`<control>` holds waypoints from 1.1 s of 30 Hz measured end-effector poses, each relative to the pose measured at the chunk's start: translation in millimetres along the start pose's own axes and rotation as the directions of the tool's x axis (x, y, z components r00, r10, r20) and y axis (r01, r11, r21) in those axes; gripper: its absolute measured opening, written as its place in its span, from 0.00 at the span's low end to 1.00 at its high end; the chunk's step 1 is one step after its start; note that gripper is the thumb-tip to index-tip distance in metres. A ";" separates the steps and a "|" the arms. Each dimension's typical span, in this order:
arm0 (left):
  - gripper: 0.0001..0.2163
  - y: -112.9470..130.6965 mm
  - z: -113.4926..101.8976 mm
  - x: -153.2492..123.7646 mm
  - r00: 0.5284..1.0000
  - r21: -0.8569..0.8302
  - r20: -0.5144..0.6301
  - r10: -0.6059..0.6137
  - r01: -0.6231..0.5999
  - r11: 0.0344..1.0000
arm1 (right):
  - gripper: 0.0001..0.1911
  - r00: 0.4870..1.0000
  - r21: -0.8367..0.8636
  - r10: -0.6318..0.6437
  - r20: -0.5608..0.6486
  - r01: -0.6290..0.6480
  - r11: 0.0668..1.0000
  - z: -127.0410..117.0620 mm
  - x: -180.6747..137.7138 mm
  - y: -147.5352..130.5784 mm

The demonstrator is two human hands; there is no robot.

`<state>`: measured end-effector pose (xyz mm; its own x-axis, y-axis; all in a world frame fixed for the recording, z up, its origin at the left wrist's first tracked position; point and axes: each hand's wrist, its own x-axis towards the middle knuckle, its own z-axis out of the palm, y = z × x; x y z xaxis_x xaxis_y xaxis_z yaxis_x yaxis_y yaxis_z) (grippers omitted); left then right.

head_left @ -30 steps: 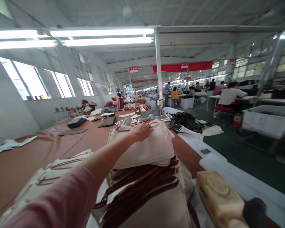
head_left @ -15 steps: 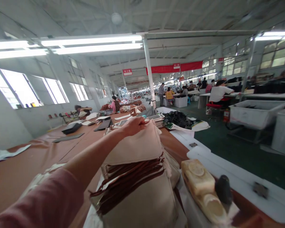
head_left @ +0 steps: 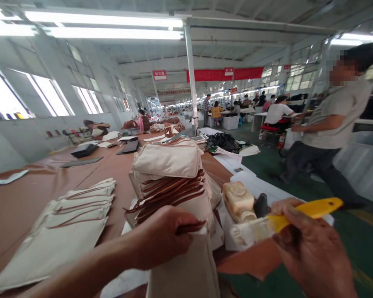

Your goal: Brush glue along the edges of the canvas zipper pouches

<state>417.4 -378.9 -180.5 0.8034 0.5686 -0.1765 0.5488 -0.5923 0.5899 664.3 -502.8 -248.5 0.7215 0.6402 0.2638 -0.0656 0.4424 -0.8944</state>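
My left hand is closed on the brown-trimmed edge of a cream fabric piece in front of the stack. A yellow-handled brush is gripped in my right hand, its whitish, crusted bristles pointing left. Just beyond my left hand rises a tall stack of cream fabric pieces with brown edges bunched in its middle. Left of it, several cream pieces with brown strips lie overlapped on the brown table covering. Past the bristles stands a stained, yellowish plastic container.
A dark, rounded object stands beside the container. Black material is heaped farther back, near a white post. On the right, a person walks along the green floor by large white bins.
My left hand has come back from the top of the stack to a piece in front of it. My right hand with the brush and a walking person have entered view. The camera has tipped downward.
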 end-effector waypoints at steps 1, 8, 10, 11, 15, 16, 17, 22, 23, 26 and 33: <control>0.10 -6.2 9.9 -2.8 0.999 -0.070 0.021 -0.034 0.035 0.997 | 0.12 1.000 0.012 0.027 0.008 -0.027 1.000 7.8 -4.3 0.7; 0.18 -26.5 42.7 -2.4 0.998 -0.380 -0.022 -0.063 0.050 0.924 | 0.12 0.979 0.079 0.129 0.157 -0.143 0.987 35.3 -17.9 21.5; 0.21 -25.5 45.8 -1.5 0.998 -0.446 0.001 -0.063 0.057 0.893 | 0.12 0.962 0.089 0.123 0.245 -0.148 0.985 40.3 -17.2 35.3; 0.22 -24.4 46.6 -1.6 0.997 -0.478 0.029 -0.067 0.073 0.875 | 0.11 0.958 0.071 0.099 0.268 -0.122 0.990 42.0 -15.7 41.9; 0.21 -21.4 46.5 -2.9 0.984 -0.568 0.085 -0.154 0.174 0.804 | 0.12 0.978 -0.047 -0.038 0.207 0.049 0.998 40.8 -5.1 52.9; 0.21 -22.1 46.4 -3.0 0.980 -0.577 0.074 -0.183 0.192 0.794 | 0.11 0.982 -0.044 -0.052 0.182 0.061 0.997 39.2 -3.5 51.7; 0.21 -23.6 46.7 -2.9 0.976 -0.584 0.063 -0.209 0.206 0.785 | 0.11 0.985 -0.028 -0.051 0.167 0.057 0.998 38.0 -3.3 50.0; 0.19 -32.2 50.5 -2.2 0.977 -0.621 0.073 -0.201 0.202 0.757 | 0.11 0.965 -0.026 0.001 0.263 0.005 1.000 40.8 -14.9 54.0; 0.18 -32.8 50.5 -3.1 0.982 -0.619 0.076 -0.176 0.184 0.763 | 0.11 0.962 -0.047 0.003 0.272 0.011 0.999 42.1 -15.8 57.3; 0.09 -33.4 47.7 -9.0 0.997 -0.538 0.012 -0.074 0.068 0.840 | 0.12 0.981 -0.058 -0.045 0.191 0.057 0.997 42.2 -10.0 60.8; 0.14 -34.0 49.4 -22.1 0.849 0.274 -0.286 0.444 -0.371 0.887 | 0.13 0.997 0.141 0.078 -0.005 -0.077 0.987 35.8 7.8 24.1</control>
<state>392.4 -399.5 -235.5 0.8597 0.3831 0.3379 0.2517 -0.8933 0.3724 643.6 -464.7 -255.0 0.7179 0.6694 0.1911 -0.2171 0.4762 -0.8521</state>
